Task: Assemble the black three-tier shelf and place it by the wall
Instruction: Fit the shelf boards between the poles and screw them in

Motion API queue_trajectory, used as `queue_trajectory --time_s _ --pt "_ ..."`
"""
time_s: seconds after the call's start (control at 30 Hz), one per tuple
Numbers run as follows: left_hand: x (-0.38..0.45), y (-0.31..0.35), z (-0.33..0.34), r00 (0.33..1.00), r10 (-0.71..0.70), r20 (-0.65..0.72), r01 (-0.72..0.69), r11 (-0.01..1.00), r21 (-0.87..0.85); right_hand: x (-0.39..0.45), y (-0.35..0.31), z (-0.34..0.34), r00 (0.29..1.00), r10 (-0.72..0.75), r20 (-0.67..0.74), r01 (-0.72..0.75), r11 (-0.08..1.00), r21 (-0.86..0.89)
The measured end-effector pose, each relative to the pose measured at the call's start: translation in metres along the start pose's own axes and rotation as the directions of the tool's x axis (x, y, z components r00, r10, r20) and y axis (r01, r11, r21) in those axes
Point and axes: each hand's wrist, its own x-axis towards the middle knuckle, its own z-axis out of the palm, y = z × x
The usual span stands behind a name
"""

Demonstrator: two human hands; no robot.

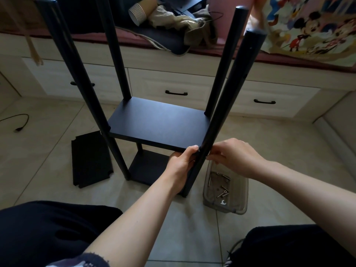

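The black shelf frame stands on the tiled floor with four tall round posts; the near right post point(229, 97) leans toward me. A middle shelf board point(158, 122) sits between the posts above a bottom board point(148, 166). A third loose black board point(91, 159) lies flat on the floor to the left. My left hand point(182, 164) grips the near right corner of the middle board, thumb on top by the post. My right hand point(233, 155) pinches at the right side of that post where it meets the board; what the fingertips hold is hidden.
A clear plastic tray point(242, 201) with several screws and a small wrench sits on the floor right of the shelf. White drawers point(173, 87) with black handles run behind, under a cluttered bench. A black cable point(21, 122) lies at far left. My knees frame the bottom.
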Motion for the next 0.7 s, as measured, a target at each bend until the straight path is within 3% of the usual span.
queue_trajectory --time_s 0.1,0.33,0.57,0.63,0.7 --pt "0.0 0.0 0.0 1.0 -0.002 0.006 0.002 1.0 -0.012 0.001 0.0 -0.002 1.0 0.021 0.013 -0.021 0.999 -0.024" --pt "-0.003 0.001 0.003 1.0 -0.011 -0.004 0.011 1.0 -0.019 0.001 0.005 -0.002 0.999 0.022 0.03 -0.026 0.993 0.112" --pt "-0.003 0.0 0.006 0.998 0.008 -0.065 -0.01 0.999 -0.042 0.0 0.006 0.004 0.998 0.053 0.015 -0.053 0.998 -0.042" --pt "-0.007 0.0 0.008 0.997 0.001 -0.078 -0.005 0.999 -0.046 0.003 0.005 0.003 0.994 0.094 0.049 -0.097 0.993 0.073" --pt "-0.012 0.0 0.008 0.996 -0.002 -0.092 0.001 1.0 -0.017 0.009 0.004 0.0 0.983 0.14 0.117 -0.169 0.937 0.304"
